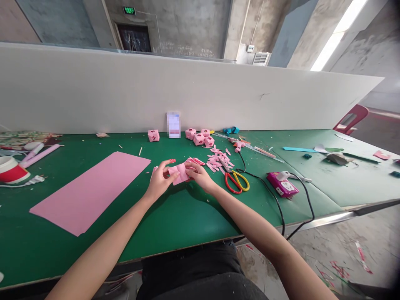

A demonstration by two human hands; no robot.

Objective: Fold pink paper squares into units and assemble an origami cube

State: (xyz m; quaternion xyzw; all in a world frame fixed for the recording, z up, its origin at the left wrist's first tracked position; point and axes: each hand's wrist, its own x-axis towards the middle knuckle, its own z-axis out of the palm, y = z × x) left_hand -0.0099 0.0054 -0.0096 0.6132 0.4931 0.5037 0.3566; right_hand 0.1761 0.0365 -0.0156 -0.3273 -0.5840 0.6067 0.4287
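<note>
The green worktop [162, 227] carries a large pink sheet [93, 191] at nine o'clock from the hands; a leaning left forearm [123, 227] could crease it. Left hand [161, 178] and right hand [201, 176] pinch; a rightward swing could knock the scissors [230, 171] at three o'clock. The small folded paper [180, 176], gripped at dial centre, could skew under uneven thumb pressure.

Scissors [232, 171], glue gun [239, 146] and bare concrete walls [193, 25] mark a craft workshop.

Bright light strip [326, 51] upper right, stretched edges.
</note>
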